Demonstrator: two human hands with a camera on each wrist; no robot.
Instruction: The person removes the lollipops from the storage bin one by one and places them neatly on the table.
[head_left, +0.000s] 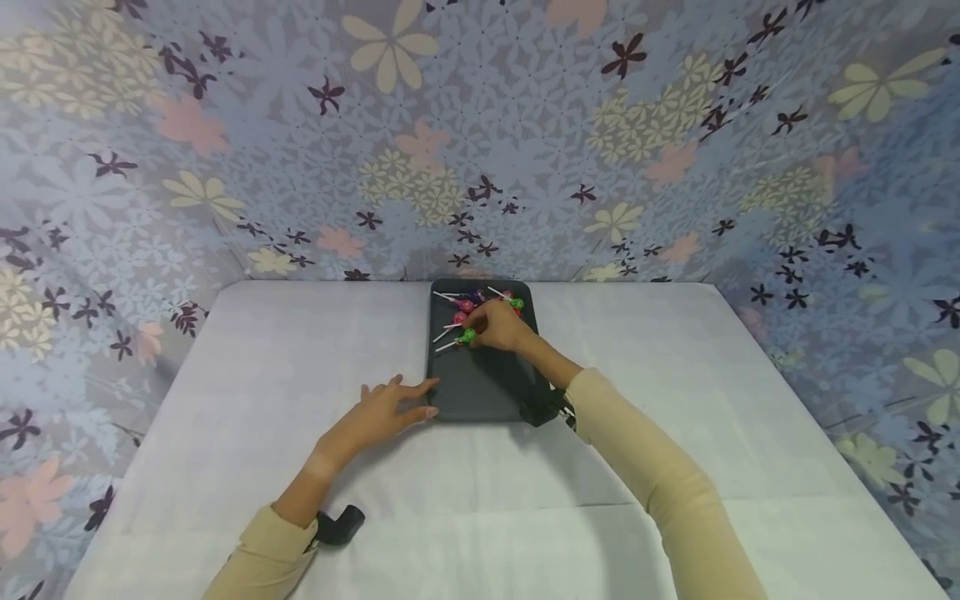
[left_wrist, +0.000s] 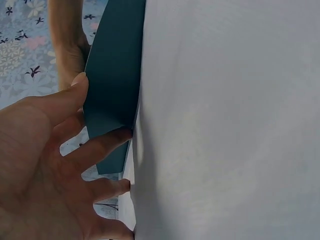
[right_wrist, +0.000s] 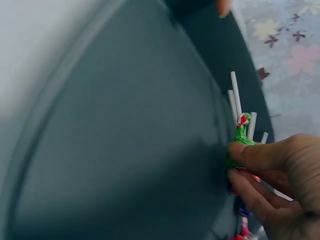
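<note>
Tray [head_left: 472, 398]: uniform dark grey in the head view, dark teal in the wrist views. Green lollipop [right_wrist: 243, 134]: bright green wrapper with red and white marks at its neck; stick plain white. Neighbouring lollipops [head_left: 466, 306]: wrappers pink, red, green and deep purple, likewise with white sticks. Tabletop [head_left: 315, 350]: plain white. Backdrop [head_left: 517, 150]: floral print, with cream, salmon-pink and dark maroon blossoms over mottled grey-blue. Sleeves [head_left: 648, 467]: plain beige.

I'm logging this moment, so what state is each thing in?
Tray: open, upright, partly filled
Green lollipop: wrapped, pinched by the right hand
Other lollipops: lying in the tray's far part, some partly hidden
Left hand: fingers spread, touching the tray
White cloth: spread flat, faintly creased
</note>
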